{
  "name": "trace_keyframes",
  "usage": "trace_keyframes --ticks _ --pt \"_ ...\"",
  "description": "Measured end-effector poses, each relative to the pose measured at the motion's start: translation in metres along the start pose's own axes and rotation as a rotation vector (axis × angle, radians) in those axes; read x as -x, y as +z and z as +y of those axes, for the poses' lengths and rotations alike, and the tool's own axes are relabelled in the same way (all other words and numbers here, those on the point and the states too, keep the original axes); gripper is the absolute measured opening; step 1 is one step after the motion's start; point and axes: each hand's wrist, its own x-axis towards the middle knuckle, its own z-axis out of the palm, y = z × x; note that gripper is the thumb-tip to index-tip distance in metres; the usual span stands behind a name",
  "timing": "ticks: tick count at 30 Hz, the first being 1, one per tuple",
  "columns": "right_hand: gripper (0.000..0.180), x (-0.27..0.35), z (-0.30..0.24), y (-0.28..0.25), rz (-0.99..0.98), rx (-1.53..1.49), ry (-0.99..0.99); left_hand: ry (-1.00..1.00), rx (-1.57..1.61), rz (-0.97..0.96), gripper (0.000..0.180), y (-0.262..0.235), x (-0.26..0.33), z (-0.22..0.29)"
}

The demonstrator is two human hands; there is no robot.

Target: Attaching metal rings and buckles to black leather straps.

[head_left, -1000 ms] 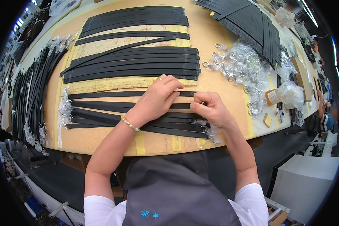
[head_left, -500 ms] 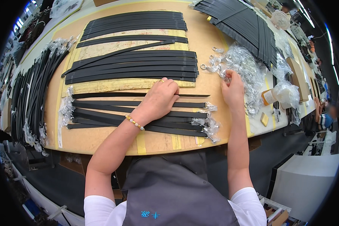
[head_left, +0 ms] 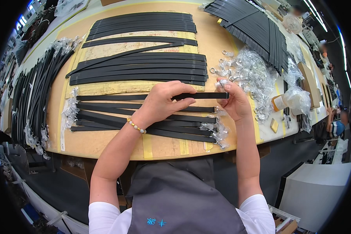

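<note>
A flat black strap [head_left: 208, 95] runs left to right across the near part of the table. My left hand [head_left: 165, 100] is closed on it, thumb below and fingers above, short of its right end. At that end, my right hand [head_left: 236, 102] pinches a metal clasp in clear plastic wrap [head_left: 221, 84] right beside the strap tip. Whether the clasp is on the strap I cannot tell. Nearer me lie several black straps [head_left: 183, 136] with plastic-wrapped clasps [head_left: 219, 134] at their right ends and more wrapped hardware [head_left: 69, 113] at the left.
Rows of black straps [head_left: 140, 68] lie on a yellowed board [head_left: 140, 47] beyond my hands. A heap of wrapped clasps [head_left: 257, 72] sits to the right, below a strap stack [head_left: 253, 31]. An orange-and-white container [head_left: 279, 102] and a yellow block [head_left: 274, 125] are near the right edge. Finished-looking bundles [head_left: 39, 89] hang left.
My right hand has come from the clasp heap toward the strap end, carrying a wrapped clasp. My left hand has lifted the strap's right end off the table.
</note>
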Motion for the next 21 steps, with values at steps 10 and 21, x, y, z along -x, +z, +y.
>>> trace_keyframes --ticks 10,21 --pt "0.036 -0.003 0.004 -0.002 -0.325 -0.641 0.045 0.039 0.053 0.108 0.021 0.002 -0.005 0.005" --pt "0.036 0.003 0.010 0.018 -0.337 -0.682 0.085 0.030 0.028 0.161 0.023 0.009 -0.007 0.008"
